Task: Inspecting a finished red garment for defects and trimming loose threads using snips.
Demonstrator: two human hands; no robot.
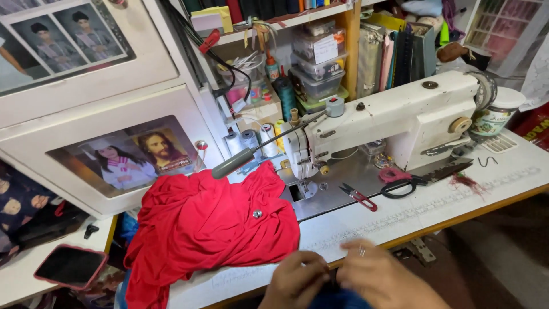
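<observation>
Two hands — left hand (295, 278) and right hand (377, 277) pressed together, near | one red cloth (211, 229) left | one sewing machine (389, 123) far | two scissors (420, 177) — right

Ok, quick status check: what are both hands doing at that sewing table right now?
Left hand and right hand together at the table's near edge, pinching dark blue cloth. Crumpled red fabric beside the left hand. Nothing between them.

**A crowded sewing corner**

We see a white cabinet (86, 74) with pictures on its doors at the left, packed wooden shelves (297, 20) behind, and a long white table (503, 171) with a wooden front edge, evenly lit.
</observation>
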